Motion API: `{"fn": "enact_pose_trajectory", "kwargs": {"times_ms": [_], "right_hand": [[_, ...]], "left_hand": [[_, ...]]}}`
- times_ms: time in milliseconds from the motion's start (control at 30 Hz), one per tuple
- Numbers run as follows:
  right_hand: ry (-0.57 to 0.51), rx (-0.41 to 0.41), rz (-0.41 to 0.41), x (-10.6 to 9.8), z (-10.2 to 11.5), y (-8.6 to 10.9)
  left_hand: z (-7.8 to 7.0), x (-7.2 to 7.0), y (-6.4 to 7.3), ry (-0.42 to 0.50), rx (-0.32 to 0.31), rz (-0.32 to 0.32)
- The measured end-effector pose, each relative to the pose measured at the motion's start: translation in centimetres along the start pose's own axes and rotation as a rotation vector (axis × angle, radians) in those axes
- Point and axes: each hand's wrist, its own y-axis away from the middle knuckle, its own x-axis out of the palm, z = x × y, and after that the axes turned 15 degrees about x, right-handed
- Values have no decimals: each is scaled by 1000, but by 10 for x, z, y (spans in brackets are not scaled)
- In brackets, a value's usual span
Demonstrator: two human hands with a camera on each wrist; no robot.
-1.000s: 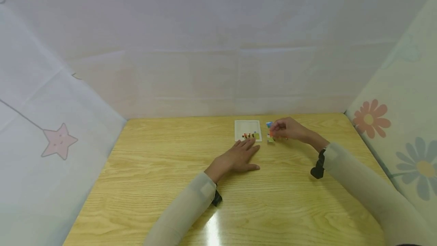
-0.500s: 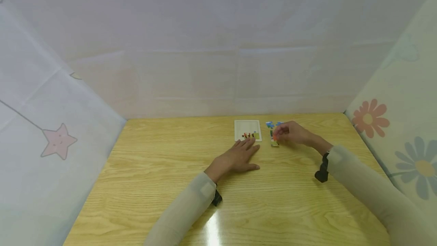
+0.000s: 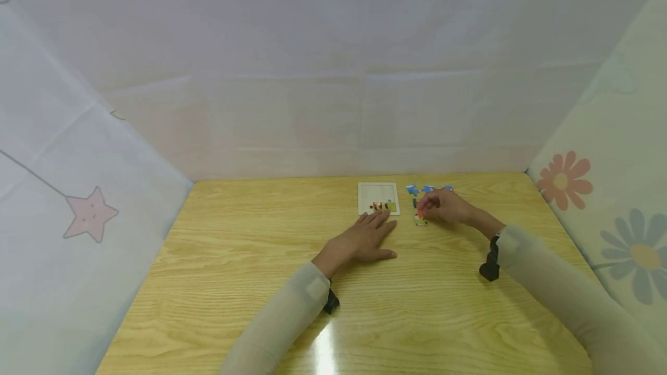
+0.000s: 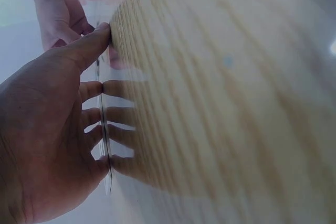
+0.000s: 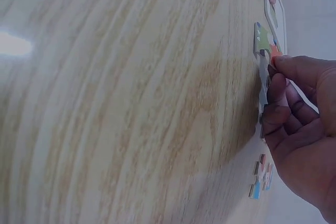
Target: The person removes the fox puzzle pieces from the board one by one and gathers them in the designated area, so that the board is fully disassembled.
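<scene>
My left hand (image 3: 361, 241) lies spread on the table, fingertips at the near edge of a small white puzzle tray (image 3: 371, 191). Several joined puzzle pieces (image 3: 381, 207) fill part of the tray's near side. To the right of the tray, my right hand (image 3: 446, 207) pinches a green and orange puzzle piece (image 5: 262, 40) between thumb and forefinger, its other fingers curled. In the right wrist view the piece stands out past the thumb tip, its lower part hidden by the fingers. The left wrist view shows the left fingers (image 4: 92, 116) down along the tray's edge.
Blue puzzle pieces (image 3: 412, 190) lie in a row behind the right hand, with a dark green piece (image 3: 414, 203) just left of its fingers. More loose pieces (image 5: 255, 188) show in the right wrist view. Cloth walls (image 3: 292, 126) bound the wooden table (image 3: 234, 259).
My right hand has shifted slightly right and nearer, away from the tray, with the pinched puzzle piece. More blue pieces behind it have come into sight. The left hand has stayed put.
</scene>
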Motion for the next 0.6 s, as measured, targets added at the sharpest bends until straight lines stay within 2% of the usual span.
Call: {"fn": "enact_pose_trajectory", "kwargs": {"times_ms": [33, 167, 200, 267, 400, 433, 600], "right_hand": [[6, -6, -2, 0, 0, 0], [30, -32, -14, 0, -2, -1], [36, -39, -17, 0, -2, -1], [49, -50, -25, 0, -3, -1], [50, -40, -33, -1, -4, -1], [48, -34, -33, -1, -5, -1], [32, -27, -29, -1, -6, -2]], "left_hand": [[-5, -5, 2, -3, -4, 8], [-4, -6, 4, 27, 4, 5], [1, 1, 2, 22, 10, -8], [-3, -4, 3, 12, 7, 2], [-4, -3, 2, -19, 3, 6], [-8, -10, 5, -18, -3, 20], [-6, -7, 4, 8, -4, 17]]}}
